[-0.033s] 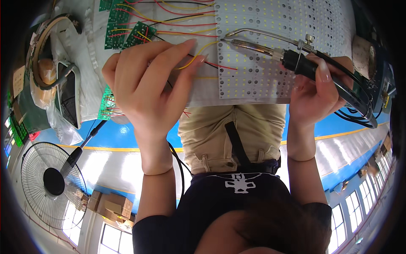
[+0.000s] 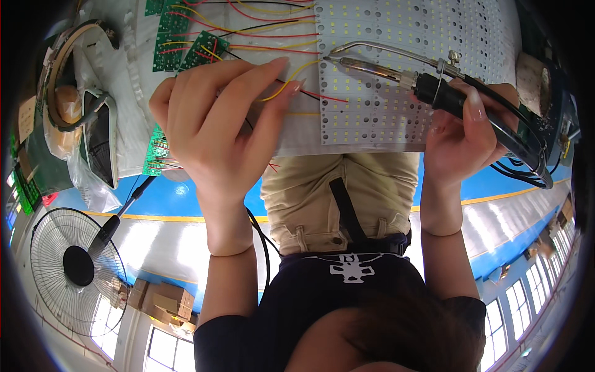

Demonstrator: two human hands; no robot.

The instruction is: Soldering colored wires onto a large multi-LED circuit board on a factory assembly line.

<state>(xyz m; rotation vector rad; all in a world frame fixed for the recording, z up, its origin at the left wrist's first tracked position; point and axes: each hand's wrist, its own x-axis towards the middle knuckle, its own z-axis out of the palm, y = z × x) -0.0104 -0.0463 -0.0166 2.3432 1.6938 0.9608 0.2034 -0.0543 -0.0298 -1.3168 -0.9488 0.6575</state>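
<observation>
My right hand (image 2: 462, 133) is wrapped round a soldering iron (image 2: 434, 92) that has a thin curved metal feed tube (image 2: 390, 51) clamped along it. The iron's tip meets the left edge of a white LED board (image 2: 378, 111), beside the end of a yellow wire (image 2: 304, 69). My left hand (image 2: 217, 127) is curled over the wires, with the yellow wire running between its thumb and fingers; the thumb and index fingertips stand apart. Black and red wires pass close by. A small green circuit board (image 2: 204, 49) lies just beyond the left knuckles.
More green circuit boards (image 2: 170, 31) lie at the far left, joined by red, yellow and black wires. A roll of tape (image 2: 52, 99) and a clear plastic bag (image 2: 99, 195) are on the left. A fan (image 2: 79, 265) stands beside the table. Black cables (image 2: 527, 177) loop at the right.
</observation>
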